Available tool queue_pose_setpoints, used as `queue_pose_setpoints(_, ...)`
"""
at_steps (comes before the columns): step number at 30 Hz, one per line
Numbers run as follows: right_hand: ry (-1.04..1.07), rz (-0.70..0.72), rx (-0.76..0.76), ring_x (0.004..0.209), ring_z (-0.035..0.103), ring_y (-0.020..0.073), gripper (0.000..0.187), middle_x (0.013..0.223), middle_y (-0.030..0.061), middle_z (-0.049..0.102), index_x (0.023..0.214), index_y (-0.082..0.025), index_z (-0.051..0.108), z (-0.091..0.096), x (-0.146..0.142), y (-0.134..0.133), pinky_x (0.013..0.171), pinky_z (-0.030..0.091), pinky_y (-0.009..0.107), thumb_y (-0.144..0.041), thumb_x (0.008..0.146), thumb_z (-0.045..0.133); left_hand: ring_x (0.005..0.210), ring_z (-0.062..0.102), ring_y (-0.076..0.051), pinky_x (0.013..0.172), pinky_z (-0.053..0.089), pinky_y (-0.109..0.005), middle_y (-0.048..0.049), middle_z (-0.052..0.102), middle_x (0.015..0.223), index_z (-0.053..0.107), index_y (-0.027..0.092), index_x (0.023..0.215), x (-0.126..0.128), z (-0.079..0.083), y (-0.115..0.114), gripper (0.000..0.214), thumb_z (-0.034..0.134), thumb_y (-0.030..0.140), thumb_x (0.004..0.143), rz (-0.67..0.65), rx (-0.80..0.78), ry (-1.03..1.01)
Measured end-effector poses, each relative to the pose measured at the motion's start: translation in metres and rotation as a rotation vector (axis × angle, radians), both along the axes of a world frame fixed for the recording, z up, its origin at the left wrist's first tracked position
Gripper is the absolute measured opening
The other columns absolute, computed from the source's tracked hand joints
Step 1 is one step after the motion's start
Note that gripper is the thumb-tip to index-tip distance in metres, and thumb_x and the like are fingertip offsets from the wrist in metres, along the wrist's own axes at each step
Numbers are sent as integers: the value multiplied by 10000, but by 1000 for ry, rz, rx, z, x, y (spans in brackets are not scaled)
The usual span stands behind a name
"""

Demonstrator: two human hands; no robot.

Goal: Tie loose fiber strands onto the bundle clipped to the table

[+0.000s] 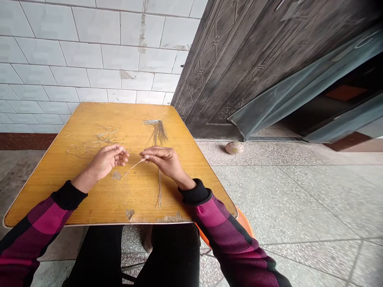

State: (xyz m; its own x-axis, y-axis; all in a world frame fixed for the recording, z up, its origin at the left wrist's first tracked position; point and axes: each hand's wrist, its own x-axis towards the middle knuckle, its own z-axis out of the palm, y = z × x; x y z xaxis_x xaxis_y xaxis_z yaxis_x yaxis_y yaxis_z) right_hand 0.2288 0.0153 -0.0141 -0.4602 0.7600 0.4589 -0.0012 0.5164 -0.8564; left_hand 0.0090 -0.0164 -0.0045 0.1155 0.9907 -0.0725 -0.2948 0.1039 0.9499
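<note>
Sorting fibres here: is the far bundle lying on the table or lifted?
Lying: the thin fibre bundle rests on the yellow wooden tabletop beyond the right hand.

Pale fibre [136, 165] pinched in the right hand [164, 160], slanting down toward the left hand [104, 161]. Thin bundle [158, 189] lying straight below the right hand; fanned bunch [157, 133] just beyond it; loose tangled wisps [95, 141] beyond the left hand.

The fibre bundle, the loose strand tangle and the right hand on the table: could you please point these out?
Fibre bundle [157, 133], head view, on its strands.
Loose strand tangle [103, 137], head view, at its centre.
Right hand [164, 161], head view, on its back.
</note>
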Motion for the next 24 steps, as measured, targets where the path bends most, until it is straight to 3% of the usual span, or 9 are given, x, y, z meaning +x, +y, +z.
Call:
queue_pose_setpoints(4, 290, 66, -448, 674, 683, 107, 198, 786, 15, 734, 823, -230, 755, 0, -4, 4, 634, 576, 218, -351, 674, 804, 794, 598, -158, 618, 473, -248, -62, 666, 970, 681, 172, 866, -2, 6, -4, 176, 694, 279, 728, 138, 263, 153)
queue_pose_setpoints(8, 349, 144, -778, 631, 687, 92, 258, 764, 27, 739, 793, -163, 745, -1, -9, 5, 555, 567, 147, -264, 584, 859, 723, 554, -159, 625, 433, -268, -64, 693, 865, 731, 181, 844, -2, 7, -6, 173, 693, 309, 734, 70, 356, 319)
queue_pose_setpoints(11, 360, 181, -897, 619, 689, 82, 208, 756, 28, 740, 805, -140, 736, 0, -10, 4, 541, 563, 115, -185, 628, 834, 668, 545, -152, 607, 423, -272, -77, 698, 810, 737, 171, 795, -1, 4, -7, 187, 683, 346, 753, -12, 319, 311)
queue_pose_setpoints(16, 367, 206, -964, 605, 679, 64, 133, 764, 28, 737, 844, -126, 721, -2, -9, 4, 548, 555, 98, -142, 721, 770, 640, 553, -122, 566, 417, -238, -91, 687, 793, 726, 135, 751, -1, 0, -6, 194, 692, 326, 750, -112, 140, 95)
queue_pose_setpoints(18, 314, 193, -942, 619, 674, 65, 127, 782, 33, 732, 857, -126, 714, -5, -10, 6, 557, 551, 109, -175, 746, 754, 610, 544, -104, 532, 406, -216, -86, 676, 754, 704, 119, 691, 0, 0, -4, 152, 716, 268, 715, -129, 43, -13)
queue_pose_setpoints(20, 238, 94, -807, 648, 669, 78, 165, 838, 45, 724, 905, -135, 700, -7, -10, 6, 567, 552, 148, -236, 778, 727, 575, 527, -83, 495, 388, -189, -70, 664, 720, 678, 115, 655, 1, -1, -3, 103, 732, 200, 673, -93, -44, -115)
queue_pose_setpoints(22, 156, -130, -491, 739, 667, 114, 221, 929, 60, 707, 990, -159, 675, -6, -9, 4, 622, 559, 216, -291, 813, 686, 552, 511, -64, 467, 372, -165, -53, 649, 701, 663, 114, 659, 1, -1, -1, 84, 729, 163, 668, -34, -107, -184)
queue_pose_setpoints(24, 33, -362, -64, 892, 645, 162, 238, 1019, 76, 681, 1055, -187, 653, -3, -6, -1, 757, 550, 305, -313, 854, 633, 540, 501, -52, 447, 363, -150, -41, 637, 700, 652, 113, 675, 1, -2, 1, 79, 721, 151, 684, 12, -144, -221)
